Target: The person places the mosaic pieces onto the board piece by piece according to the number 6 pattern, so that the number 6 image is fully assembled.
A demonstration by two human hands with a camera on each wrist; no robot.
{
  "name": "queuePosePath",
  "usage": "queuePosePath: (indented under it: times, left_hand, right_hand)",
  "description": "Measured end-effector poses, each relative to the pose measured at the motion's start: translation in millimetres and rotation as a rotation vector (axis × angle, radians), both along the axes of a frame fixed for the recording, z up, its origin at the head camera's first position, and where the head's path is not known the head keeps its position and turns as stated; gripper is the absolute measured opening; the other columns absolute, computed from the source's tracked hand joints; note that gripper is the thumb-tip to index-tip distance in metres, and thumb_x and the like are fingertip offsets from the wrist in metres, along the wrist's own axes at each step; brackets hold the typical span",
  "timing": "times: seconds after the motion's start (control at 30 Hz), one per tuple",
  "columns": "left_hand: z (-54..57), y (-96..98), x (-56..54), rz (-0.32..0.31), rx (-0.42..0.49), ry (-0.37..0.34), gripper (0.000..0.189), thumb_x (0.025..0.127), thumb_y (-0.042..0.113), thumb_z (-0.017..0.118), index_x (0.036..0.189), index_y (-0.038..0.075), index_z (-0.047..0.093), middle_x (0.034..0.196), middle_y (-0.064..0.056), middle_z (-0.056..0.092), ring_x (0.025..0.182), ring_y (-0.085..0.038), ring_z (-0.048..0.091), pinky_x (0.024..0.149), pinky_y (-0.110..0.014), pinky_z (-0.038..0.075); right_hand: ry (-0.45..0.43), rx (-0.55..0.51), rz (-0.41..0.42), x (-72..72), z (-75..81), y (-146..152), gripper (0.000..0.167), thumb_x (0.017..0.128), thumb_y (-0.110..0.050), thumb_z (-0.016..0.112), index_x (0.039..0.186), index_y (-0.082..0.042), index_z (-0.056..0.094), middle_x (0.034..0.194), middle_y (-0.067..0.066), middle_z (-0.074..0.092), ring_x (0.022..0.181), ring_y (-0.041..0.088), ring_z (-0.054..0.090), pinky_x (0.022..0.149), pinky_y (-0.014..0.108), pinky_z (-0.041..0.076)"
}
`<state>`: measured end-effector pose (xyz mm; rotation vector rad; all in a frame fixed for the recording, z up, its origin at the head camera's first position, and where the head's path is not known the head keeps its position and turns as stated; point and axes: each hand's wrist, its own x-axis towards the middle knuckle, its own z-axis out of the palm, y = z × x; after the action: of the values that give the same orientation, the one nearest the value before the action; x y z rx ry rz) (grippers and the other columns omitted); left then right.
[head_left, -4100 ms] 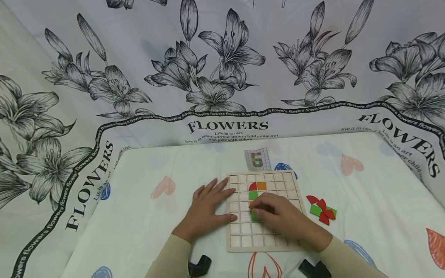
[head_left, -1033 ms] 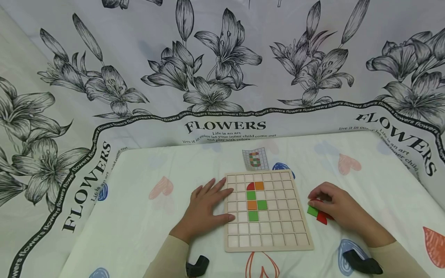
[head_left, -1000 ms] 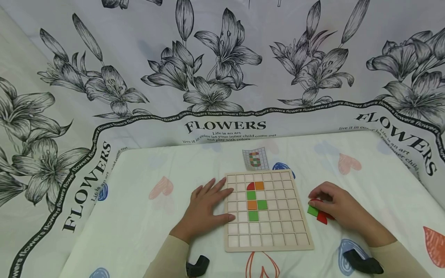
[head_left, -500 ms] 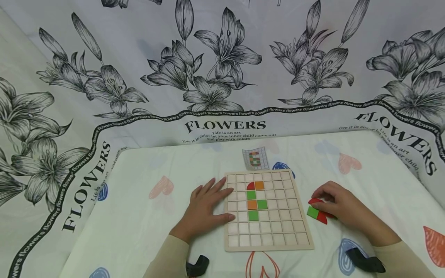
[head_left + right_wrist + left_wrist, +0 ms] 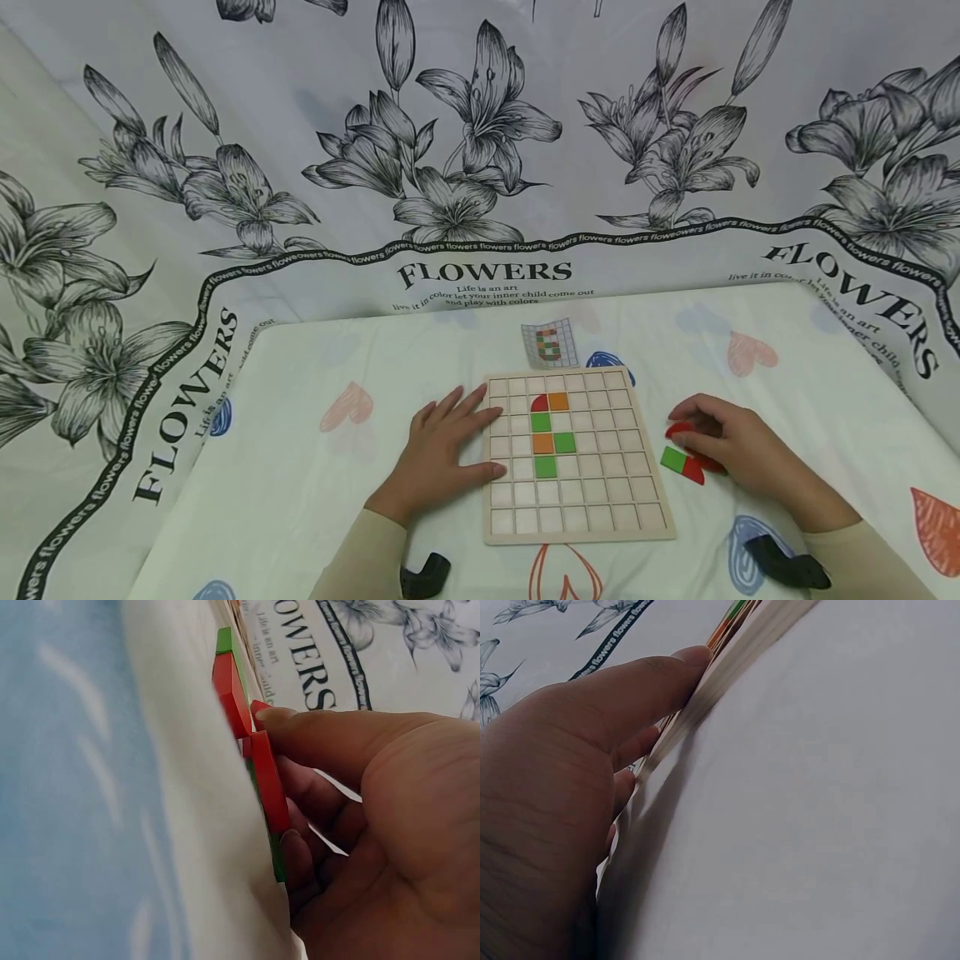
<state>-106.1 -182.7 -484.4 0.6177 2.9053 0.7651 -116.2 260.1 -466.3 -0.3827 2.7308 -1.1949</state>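
Observation:
The square wooden grid board [image 5: 592, 492] lies flat, with a red quarter-circle, orange squares and several green squares set in its left-middle cells. My left hand [image 5: 442, 457] is spread along the board's left edge, fingertips and thumb [image 5: 694, 656] resting on its rim. To the right of the board, my right hand [image 5: 738, 450] bends over a small pile, thumb and fingers pinching a red quarter-circle piece [image 5: 678, 429]. Beneath it lie a green piece [image 5: 673, 459] and another red piece [image 5: 693, 472]; the palm side hides part of the pile. In the right wrist view, red pieces [image 5: 270, 784] overlap green ones.
A small printed pattern card [image 5: 550, 343] lies just beyond the board's far edge. Black wrist devices [image 5: 787, 562] sit below both wrists. A white cloth with printed hearts [image 5: 752, 354] covers the table, and a flower-printed sheet [image 5: 480, 150] hangs behind.
My right hand has left the board for the pile on the right; a green square it covered now shows. Lately its fingers shift slightly over the red pieces. The left hand stays put.

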Motion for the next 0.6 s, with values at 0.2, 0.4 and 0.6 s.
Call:
queuePosePath:
  times: [0.2,0.4,0.6]
  left_hand:
    - [0.7,-0.4,-0.4,-0.002,-0.006,0.004,0.082,0.092,0.074,0.07,0.163,0.036,0.054,0.178,0.018,0.021,0.165,-0.02,0.011,0.127,-0.056,0.006]
    - [-1.1,-1.0,-0.6,-0.001,-0.006,0.005,0.082,0.092,0.075,0.069,0.163,0.037,0.053,0.178,0.018,0.021,0.165,-0.018,0.01,0.126,-0.055,0.005]
    - [-1.9,-1.2,-0.3,-0.003,0.01,0.01,0.082,0.092,0.073,0.07,0.163,0.037,0.054,0.177,0.018,0.022,0.165,-0.018,0.011,0.126,-0.054,0.005]
  right_hand:
    - [0.041,-0.038,-0.057,1.7,3.0,-0.8,0.02,0.098,-0.009,0.083,0.116,-0.013,0.074,0.097,-0.004,0.072,0.084,0.016,0.064,0.076,0.023,0.054]
    - [0.02,-0.094,-0.071,3.4,8.8,-3.4,0.017,0.102,-0.01,0.078,0.119,-0.011,0.077,0.1,-0.003,0.076,0.085,0.017,0.068,0.077,0.022,0.054]
    - [-0.023,-0.168,-0.083,6.9,18.1,-10.9,0.024,0.102,-0.007,0.078,0.125,-0.004,0.071,0.102,0.003,0.079,0.086,0.019,0.074,0.076,0.023,0.057]
